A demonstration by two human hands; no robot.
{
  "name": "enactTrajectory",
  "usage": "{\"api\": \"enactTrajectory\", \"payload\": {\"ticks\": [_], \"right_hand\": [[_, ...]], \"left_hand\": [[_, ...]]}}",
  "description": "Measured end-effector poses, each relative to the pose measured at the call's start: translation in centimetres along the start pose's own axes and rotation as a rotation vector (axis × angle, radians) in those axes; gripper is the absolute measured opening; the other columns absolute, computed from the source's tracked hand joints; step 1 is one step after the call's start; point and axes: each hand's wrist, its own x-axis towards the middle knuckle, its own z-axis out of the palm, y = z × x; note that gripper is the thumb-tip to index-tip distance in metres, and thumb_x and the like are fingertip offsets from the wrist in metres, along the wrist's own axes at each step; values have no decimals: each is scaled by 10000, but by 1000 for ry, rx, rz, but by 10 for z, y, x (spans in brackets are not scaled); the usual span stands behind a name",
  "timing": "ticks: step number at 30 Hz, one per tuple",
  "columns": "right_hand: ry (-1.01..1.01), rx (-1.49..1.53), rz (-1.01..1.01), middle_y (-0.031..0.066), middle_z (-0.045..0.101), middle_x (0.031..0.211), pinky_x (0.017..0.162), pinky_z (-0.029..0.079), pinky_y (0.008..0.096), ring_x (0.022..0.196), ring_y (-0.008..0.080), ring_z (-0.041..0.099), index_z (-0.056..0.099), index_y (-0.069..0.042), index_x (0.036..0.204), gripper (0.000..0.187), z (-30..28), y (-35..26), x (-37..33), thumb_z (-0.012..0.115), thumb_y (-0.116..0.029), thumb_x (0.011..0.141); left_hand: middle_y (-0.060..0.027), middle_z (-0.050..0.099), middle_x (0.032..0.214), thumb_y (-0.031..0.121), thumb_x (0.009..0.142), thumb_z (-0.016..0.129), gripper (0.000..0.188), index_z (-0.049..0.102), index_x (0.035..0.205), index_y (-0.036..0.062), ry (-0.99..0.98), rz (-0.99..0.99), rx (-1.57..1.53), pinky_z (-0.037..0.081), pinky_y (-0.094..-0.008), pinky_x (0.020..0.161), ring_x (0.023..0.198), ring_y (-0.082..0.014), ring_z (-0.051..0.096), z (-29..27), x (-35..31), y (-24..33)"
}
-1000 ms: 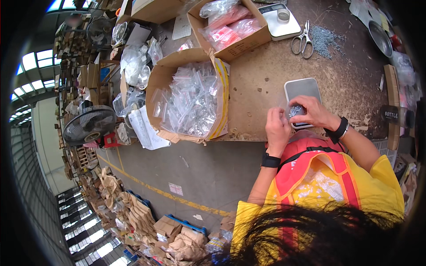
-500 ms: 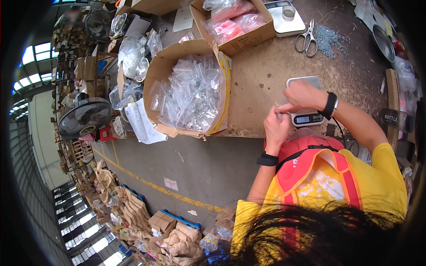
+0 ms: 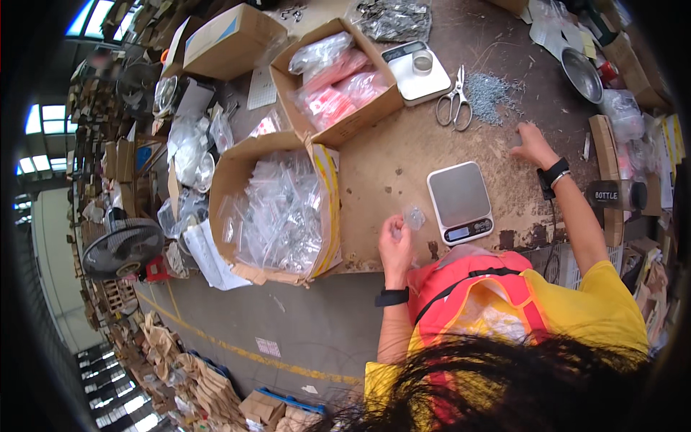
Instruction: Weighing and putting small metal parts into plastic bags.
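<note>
My left hand (image 3: 396, 241) is closed on a small clear zip bag (image 3: 414, 217), held over the bench just left of the digital scale (image 3: 461, 198). Whatever is in the bag is too small to make out. The scale's steel platform carries nothing, and its display is lit. Further right, my right hand (image 3: 535, 146) is stretched out above the bench with thumb and fingers apart. It is nearest to a loose heap of small bluish-grey screw-like pieces (image 3: 488, 99). Scissors (image 3: 455, 104) with metal handles lie beside that heap.
An open carton (image 3: 327, 216) at left holds many filled clear bags. Behind it stands another carton (image 3: 360, 119) with red and clear bags. A second white scale (image 3: 432, 85) bears a small round cup (image 3: 422, 62). A metal bowl (image 3: 581, 75) sits at far right.
My hands have parted: the left has moved left with the small bag, the right has gone out toward the heap. The view has shifted, and the scale now shows uncovered.
</note>
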Motion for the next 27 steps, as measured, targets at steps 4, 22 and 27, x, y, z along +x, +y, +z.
{"api": "enactTrajectory", "payload": {"ticks": [4, 22, 27], "right_hand": [[-82, -7, 173, 327, 643, 1103, 902, 524, 494, 1070, 473, 615, 605, 87, 1076, 625, 4, 12, 22, 913, -267, 663], [400, 618, -14, 144, 566, 1243, 1046, 454, 392, 1198, 304, 564, 534, -40, 1268, 568, 43, -11, 19, 777, -115, 760], [211, 444, -331, 135, 591, 1212, 1078, 413, 442, 1236, 354, 528, 564, -70, 1198, 586, 36, -64, -38, 836, -154, 686]], "left_hand": [[-26, 656, 977, 53, 942, 626, 124, 642, 1043, -17, -27, -97, -6, 487, -262, 851, 899, -102, 583, 3, 2, -6], [-106, 700, 1110, -15, 910, 547, 51, 539, 879, 25, -48, -49, -187, 458, -249, 835, 931, -106, 567, -1, -4, 6], [-104, 700, 1102, -20, 902, 542, 68, 524, 861, 32, -41, -51, -173, 439, -222, 795, 897, -90, 556, 1, -1, 2]]}}
